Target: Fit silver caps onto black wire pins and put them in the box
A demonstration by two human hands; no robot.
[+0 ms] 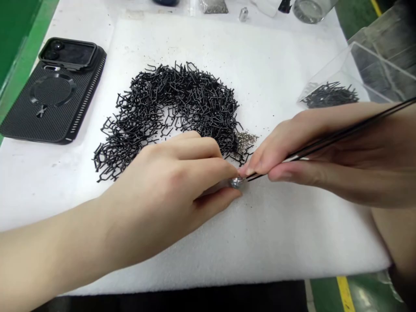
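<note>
Between the thumb and fingers of my left hand (175, 177) is a small shiny metal part (236, 182), mostly covered by the fingertips. My right hand (312, 151) is closed around thin black tweezers (302, 151), whose tips point at the metal part; whether they grip anything is too small to tell. Just beyond my hands lies a curved heap of small bent black pieces (182, 86) on a white foam sheet (276, 242). A little pile of tiny gold-coloured bits (246, 142) touches the heap's right end.
A phone in a black case (53, 93) lies at the left. At the right, a clear plastic tray (367, 56) holds more black pieces (331, 94). Along the back are a bag of small grains (213, 6), a small metal cylinder (243, 14) and a glass jar (308, 11).
</note>
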